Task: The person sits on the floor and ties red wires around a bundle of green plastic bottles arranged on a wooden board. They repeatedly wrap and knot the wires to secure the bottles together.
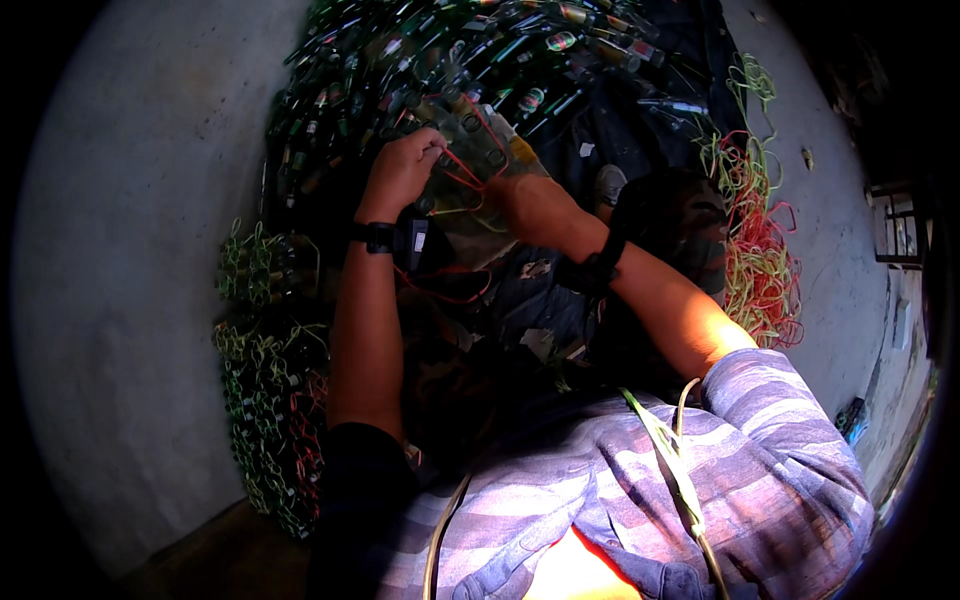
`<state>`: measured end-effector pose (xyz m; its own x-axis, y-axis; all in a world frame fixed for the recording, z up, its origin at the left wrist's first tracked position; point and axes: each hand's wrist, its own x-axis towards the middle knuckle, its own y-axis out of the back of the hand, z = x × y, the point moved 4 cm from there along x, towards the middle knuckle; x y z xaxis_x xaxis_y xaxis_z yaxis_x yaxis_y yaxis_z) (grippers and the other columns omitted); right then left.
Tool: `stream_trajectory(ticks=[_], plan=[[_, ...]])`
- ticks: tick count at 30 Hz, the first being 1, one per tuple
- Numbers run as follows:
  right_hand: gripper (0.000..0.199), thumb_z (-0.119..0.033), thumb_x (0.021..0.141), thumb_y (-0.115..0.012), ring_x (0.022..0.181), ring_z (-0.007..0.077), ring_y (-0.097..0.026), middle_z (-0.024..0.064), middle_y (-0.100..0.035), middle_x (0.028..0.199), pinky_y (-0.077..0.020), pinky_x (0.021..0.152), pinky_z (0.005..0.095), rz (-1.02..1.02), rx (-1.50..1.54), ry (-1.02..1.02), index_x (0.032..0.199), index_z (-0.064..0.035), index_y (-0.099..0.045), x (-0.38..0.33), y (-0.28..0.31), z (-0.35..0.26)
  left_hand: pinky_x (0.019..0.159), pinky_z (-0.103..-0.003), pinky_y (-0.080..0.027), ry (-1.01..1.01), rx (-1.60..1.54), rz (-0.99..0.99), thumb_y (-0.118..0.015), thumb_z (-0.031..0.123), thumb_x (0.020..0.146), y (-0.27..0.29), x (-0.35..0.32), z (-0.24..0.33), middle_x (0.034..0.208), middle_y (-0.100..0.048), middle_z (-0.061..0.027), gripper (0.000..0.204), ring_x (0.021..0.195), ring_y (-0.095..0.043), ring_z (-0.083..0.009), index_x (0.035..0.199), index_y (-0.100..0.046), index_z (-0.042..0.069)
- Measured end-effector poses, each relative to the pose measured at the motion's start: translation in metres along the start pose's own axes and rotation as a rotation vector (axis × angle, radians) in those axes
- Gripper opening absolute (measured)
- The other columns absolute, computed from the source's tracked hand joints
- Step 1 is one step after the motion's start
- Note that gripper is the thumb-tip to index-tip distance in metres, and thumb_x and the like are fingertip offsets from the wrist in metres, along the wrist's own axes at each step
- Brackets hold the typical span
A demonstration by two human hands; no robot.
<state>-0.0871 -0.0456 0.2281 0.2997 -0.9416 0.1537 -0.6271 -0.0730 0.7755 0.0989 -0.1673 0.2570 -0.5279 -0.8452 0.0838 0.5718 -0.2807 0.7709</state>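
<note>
Both arms reach forward over a small group of glass bottles (496, 157) standing close together, their round mouths facing up. My left hand (405, 165) is closed, fingers pinching a thin red cord (462, 170) at the bottles' left side. Loops of that cord run around and across the bottle necks. On the right, my right hand (538, 208) is curled at the other end of the cord; it is smeared by motion and its fingertips are partly hidden, but the cord runs into it. Black bands (380, 237) circle my wrists.
A large pile of green bottles (440, 50) lies beyond my hands. Bottles tied with green cord (265, 420) stand along the left by a grey wall (140, 250). Tangled green and red cords (760, 260) hang at the right. Dark sheeting (640, 130) lies near my shoe (610, 184).
</note>
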Motion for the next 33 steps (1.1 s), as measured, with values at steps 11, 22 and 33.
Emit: stream_trajectory(ticks=[11, 22, 33], plan=[[0.019, -0.017, 0.092, -0.058, 0.08, 0.0427, -0.07, 0.0206, -0.07, 0.082, -0.0546, 0.067, 0.0526, -0.001, -0.042, 0.026, 0.106, -0.0106, -0.069, 0.0, 0.008, -0.002, 0.076, -0.034, -0.052, 0.042, -0.033, -0.014, -0.065, 0.005, 0.094, -0.009, 0.008, -0.005, 0.089, -0.07, -0.0119, 0.012, 0.083, -0.069, -0.025, 0.106, -0.063, 0.003], [0.026, -0.009, 0.088, -0.059, 0.078, 0.0384, -0.069, 0.0158, -0.07, 0.083, -0.0552, 0.065, 0.0464, -0.055, -0.215, 0.162, 0.111, -0.0094, -0.071, 0.0, 0.012, 0.026, 0.088, -0.033, -0.052, -0.051, -0.025, -0.124, -0.061, 0.004, 0.095, -0.016, 0.01, -0.025, 0.103, -0.073, -0.0126, 0.022, 0.097, -0.069, -0.0221, 0.115, -0.069, 0.003], [0.034, -0.008, 0.089, -0.062, 0.086, 0.0353, -0.072, 0.016, -0.073, 0.097, -0.0577, 0.07, 0.043, -0.129, -0.272, 0.206, 0.122, -0.0103, -0.072, -0.004, 0.032, 0.006, 0.096, -0.039, -0.053, -0.36, 0.146, 0.15, -0.064, 0.008, 0.098, -0.007, -0.04, 0.013, 0.123, -0.069, -0.0146, 0.031, 0.115, -0.066, -0.0346, 0.129, -0.067, 0.008]])
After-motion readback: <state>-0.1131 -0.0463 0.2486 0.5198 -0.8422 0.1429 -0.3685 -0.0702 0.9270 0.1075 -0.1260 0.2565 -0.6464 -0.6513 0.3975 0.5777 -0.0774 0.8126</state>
